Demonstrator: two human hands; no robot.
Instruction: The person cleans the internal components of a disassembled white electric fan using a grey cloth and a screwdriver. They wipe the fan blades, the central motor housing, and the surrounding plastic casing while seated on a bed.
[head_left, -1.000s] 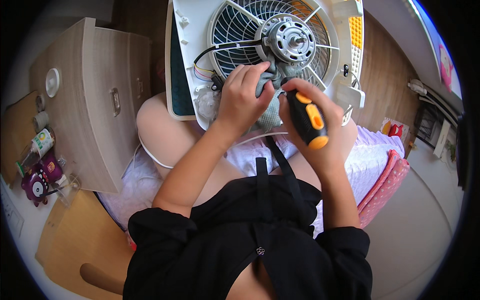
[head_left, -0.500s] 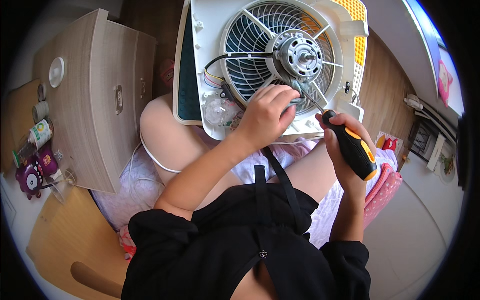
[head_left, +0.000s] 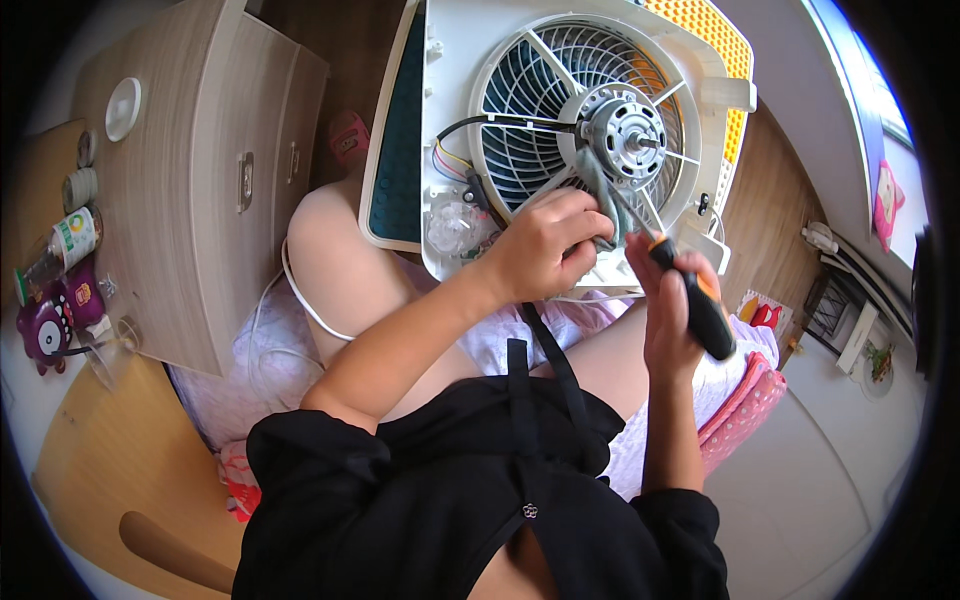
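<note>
A white fan housing (head_left: 455,240) lies across the far side of my lap, with its round grille (head_left: 515,110) facing up. In its middle sits a silver motor (head_left: 634,138) with a bare shaft. My left hand (head_left: 545,245) pinches a grey cloth (head_left: 602,188), which stretches up against the motor's near side. My right hand (head_left: 665,315) holds a screwdriver (head_left: 708,322) by its black and orange handle. The screwdriver's thin metal shaft points up and left, beside the cloth below the motor. Its tip is hidden by the cloth.
Black wiring (head_left: 465,125) crosses the grille to the motor. A clear plastic part (head_left: 458,228) sits in the housing's near left corner. A wooden cabinet (head_left: 215,190) stands at left. A white cable (head_left: 305,300) loops over my leg. Yellow textured matting (head_left: 735,80) shows at far right.
The screwdriver's handle has turned in my right hand, and its fingers have straightened. More of the grey cloth shows by my left hand. The fan appears slightly farther right in view.
</note>
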